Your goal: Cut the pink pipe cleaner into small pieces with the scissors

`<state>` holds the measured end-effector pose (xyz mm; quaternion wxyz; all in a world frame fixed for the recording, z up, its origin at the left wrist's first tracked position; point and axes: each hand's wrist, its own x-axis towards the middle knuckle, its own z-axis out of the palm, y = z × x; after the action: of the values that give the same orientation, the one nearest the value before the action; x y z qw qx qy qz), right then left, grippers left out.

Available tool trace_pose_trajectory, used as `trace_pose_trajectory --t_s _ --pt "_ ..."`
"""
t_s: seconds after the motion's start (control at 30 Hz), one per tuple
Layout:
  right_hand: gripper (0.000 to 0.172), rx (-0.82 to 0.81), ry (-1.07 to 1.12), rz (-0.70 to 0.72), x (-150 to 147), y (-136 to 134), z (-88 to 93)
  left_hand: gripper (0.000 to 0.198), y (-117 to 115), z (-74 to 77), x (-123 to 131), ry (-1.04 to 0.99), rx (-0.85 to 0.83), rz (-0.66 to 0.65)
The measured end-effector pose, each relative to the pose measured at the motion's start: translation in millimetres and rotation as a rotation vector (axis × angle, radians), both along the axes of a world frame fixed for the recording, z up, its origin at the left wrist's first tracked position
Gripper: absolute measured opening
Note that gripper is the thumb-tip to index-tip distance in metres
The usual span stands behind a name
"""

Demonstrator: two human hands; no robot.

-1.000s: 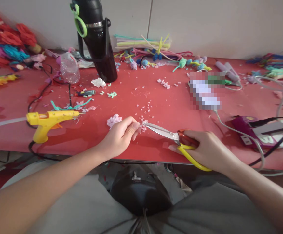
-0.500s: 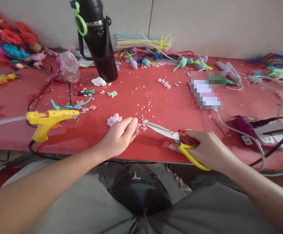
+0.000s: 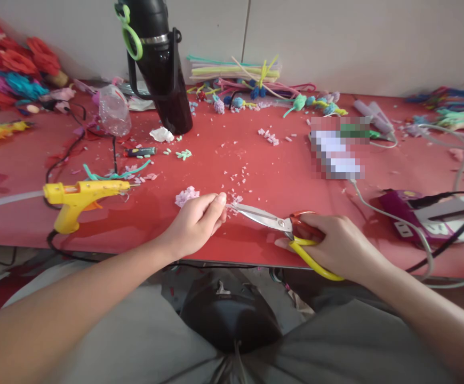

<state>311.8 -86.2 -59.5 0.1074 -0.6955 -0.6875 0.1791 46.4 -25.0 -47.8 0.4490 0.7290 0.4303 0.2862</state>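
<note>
Both forearms come in over the near edge of the table (image 3: pixel 232 246) and angle inward, so that the two hands face each other just above its near part. The left hand (image 3: pixel 200 220) is curled with the thumb laid over the bent forefinger, pinching a thin lilac strip (image 3: pixel 229 205) whose short end pokes out; the rest is hidden. The right hand (image 3: pixel 336 237) has its fingers in the handles of the scissors (image 3: pixel 264 217), knuckles up, and the blades point at the left thumb, their tips near the strip and only slightly apart, if at all. Lilac clippings (image 3: pixel 238 199) are scattered around and beyond the tips. Just behind the left hand, partly covered by it, sits a lilac pile (image 3: pixel 186 196).

Farther left along the near edge, a yellow glue gun (image 3: pixel 70 205) lies with its nozzle toward the left hand. Beyond it are a turquoise stem (image 3: pixel 116 175) and a tall black bottle (image 3: pixel 176 109), upright, which blocks part of the far edge. Stem bundles (image 3: pixel 232 72) lie along that edge. Toward the right, a pixelated object (image 3: pixel 336 154) trails a pale cable to a purple power block (image 3: pixel 410 226) near the near edge
</note>
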Motion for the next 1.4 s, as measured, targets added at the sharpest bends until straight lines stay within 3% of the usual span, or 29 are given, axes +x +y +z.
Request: trace_pose_trajectory --t_s 1.4 --pt "0.063 0.018 -0.027 0.003 -2.0 0.4 1.4 0.042 0.9 -1.3 -2.2 0.017 -0.026 -0.038"
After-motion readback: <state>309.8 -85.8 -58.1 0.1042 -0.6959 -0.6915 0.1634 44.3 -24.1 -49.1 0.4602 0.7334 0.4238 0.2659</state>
